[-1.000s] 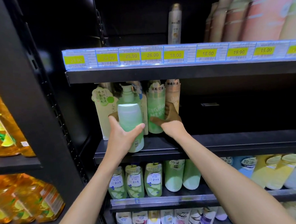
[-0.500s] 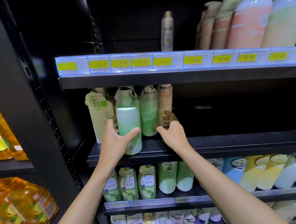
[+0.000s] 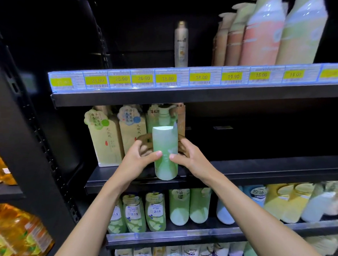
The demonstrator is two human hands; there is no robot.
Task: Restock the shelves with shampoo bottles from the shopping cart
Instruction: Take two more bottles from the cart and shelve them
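- The left hand [image 3: 137, 157] grips the pale green pump bottle [image 3: 165, 153] from its left side, with the thumb across the front and the fingers curled behind.
- The right hand [image 3: 192, 158] grips the same bottle from the right, thumb on the front. Half a second ago it was on the tan bottle [image 3: 182, 118] at the back, and only the left hand held the green one.
- Since then the pump bottle has shifted to the right and now stands in front of the tan bottle and a green bottle [image 3: 151, 119].
- The pump bottle is upright, with a flat-topped body, a pale pump head and a faint lighter pattern low down. Its base is at the front of the middle shelf [image 3: 260, 168]; I cannot tell if it rests fully there.
- Two beige packs [image 3: 108, 140] with shaped paper tags stand just to its left on the same shelf.
- The shelf to its right is bare and dark.
- Above runs a strip of yellow price labels [image 3: 166, 78], with a slim white bottle [image 3: 181, 44] and large peach and green bottles [image 3: 263, 35] on the top shelf.
- Below stand rows of green, blue and yellow bottles [image 3: 156, 211], partly hidden by both forearms.
- Jugs of amber oil [image 3: 11, 235] fill the unit to the left.
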